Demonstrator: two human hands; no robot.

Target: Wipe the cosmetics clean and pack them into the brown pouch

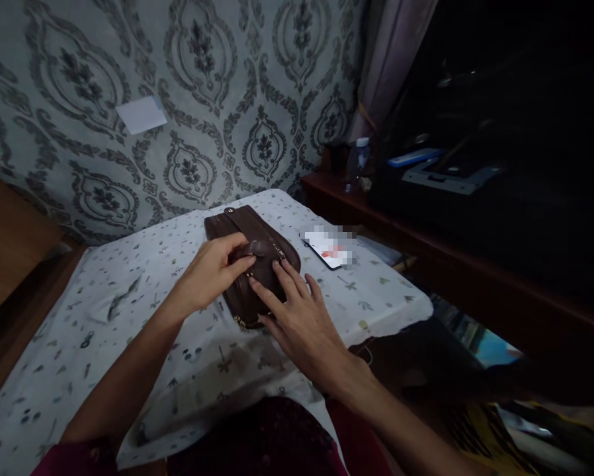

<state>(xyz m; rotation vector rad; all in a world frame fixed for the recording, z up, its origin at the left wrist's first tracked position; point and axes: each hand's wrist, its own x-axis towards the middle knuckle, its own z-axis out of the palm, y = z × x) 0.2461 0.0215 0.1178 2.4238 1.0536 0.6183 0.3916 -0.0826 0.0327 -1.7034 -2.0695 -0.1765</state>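
Observation:
A dark brown leather bag (247,228) with gold-coloured metal fittings lies on a table with a white patterned cloth (168,297). My left hand (217,268) is on the bag's left side, its thumb and fingers closed on a brown flap or strap near the middle. From the right, my right hand (297,311) rests on the bag's near part with the fingers spread and the fingertips touching the leather. To the right of the bag lies a phone (329,251) with a lit, blurred screen.
A dark red wooden shelf (475,277) runs along the right, with a plastic bottle (360,158) near the wall and a blue item (413,157) beyond it. Brown wooden furniture (14,238) stands at the left. A patterned wall carries a white card (141,114).

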